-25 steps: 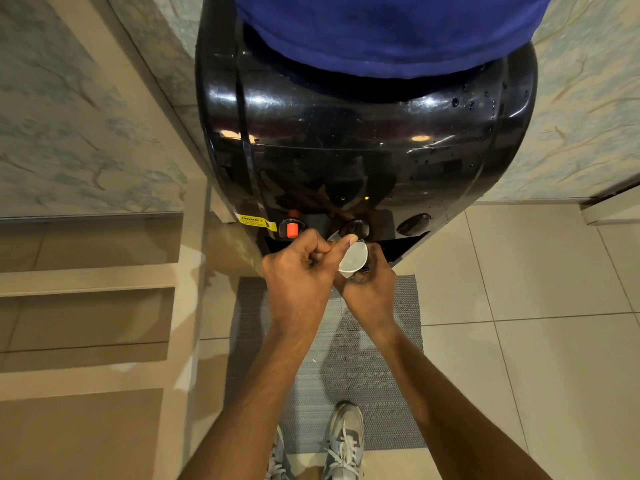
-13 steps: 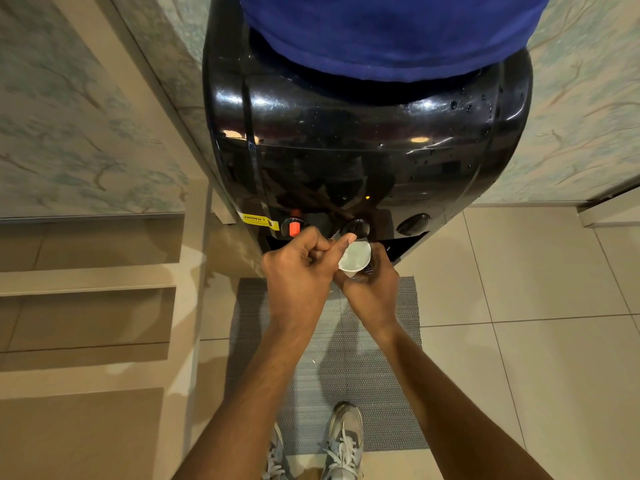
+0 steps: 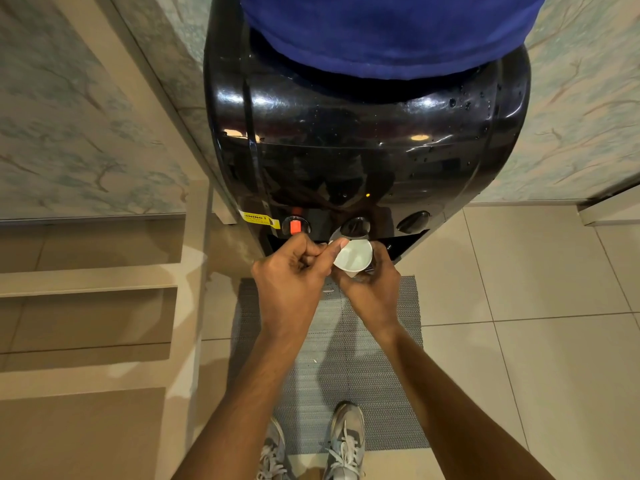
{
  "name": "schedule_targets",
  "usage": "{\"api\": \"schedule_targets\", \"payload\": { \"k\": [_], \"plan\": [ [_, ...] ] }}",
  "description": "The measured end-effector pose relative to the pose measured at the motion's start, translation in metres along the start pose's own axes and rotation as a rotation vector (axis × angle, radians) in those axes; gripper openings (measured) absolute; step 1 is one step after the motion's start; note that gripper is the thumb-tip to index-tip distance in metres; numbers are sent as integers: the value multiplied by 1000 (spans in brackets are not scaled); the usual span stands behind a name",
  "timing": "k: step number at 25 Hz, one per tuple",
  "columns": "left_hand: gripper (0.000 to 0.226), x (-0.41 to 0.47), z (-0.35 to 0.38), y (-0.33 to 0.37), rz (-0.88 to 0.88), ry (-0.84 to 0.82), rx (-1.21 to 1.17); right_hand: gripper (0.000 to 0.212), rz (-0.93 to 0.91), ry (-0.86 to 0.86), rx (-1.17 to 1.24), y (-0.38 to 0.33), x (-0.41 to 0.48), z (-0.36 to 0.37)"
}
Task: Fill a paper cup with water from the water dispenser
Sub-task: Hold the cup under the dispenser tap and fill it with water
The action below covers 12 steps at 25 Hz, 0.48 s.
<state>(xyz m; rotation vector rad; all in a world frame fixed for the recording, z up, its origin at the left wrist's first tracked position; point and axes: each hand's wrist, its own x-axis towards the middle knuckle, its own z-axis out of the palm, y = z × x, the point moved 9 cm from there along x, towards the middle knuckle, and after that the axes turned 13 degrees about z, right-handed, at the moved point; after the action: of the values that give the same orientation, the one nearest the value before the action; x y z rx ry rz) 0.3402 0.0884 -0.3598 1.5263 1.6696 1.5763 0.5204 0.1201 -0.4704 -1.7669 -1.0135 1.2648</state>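
A glossy black water dispenser (image 3: 363, 161) with a blue bottle (image 3: 388, 32) on top stands in front of me. A white paper cup (image 3: 354, 256) is held just below the middle tap (image 3: 356, 226). My right hand (image 3: 372, 285) wraps the cup from below and the right. My left hand (image 3: 291, 275) is curled, its thumb tip touching the cup's left rim. A red hot-water tap (image 3: 295, 226) sits left of the middle tap, a third tap (image 3: 412, 221) to the right. I cannot tell whether water is flowing.
A grey mat (image 3: 346, 358) lies on the tiled floor under the dispenser, with my two sneakers (image 3: 343, 441) at its near edge. Beige steps (image 3: 86, 292) rise on the left. Patterned walls flank the dispenser.
The hands and the cup stay under the middle tap; they have hardly moved. The view has shifted slightly.
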Motion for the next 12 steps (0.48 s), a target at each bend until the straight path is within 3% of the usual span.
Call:
{"api": "schedule_targets", "payload": {
  "k": [5, 12],
  "plan": [
    [33, -7, -11, -5, -49, 29, 0, 59, 2, 12, -14, 5, -3, -1],
    [49, -33, -36, -33, -373, 138, -134, 68, -54, 11, -101, 7, -27, -5]
  ]
}}
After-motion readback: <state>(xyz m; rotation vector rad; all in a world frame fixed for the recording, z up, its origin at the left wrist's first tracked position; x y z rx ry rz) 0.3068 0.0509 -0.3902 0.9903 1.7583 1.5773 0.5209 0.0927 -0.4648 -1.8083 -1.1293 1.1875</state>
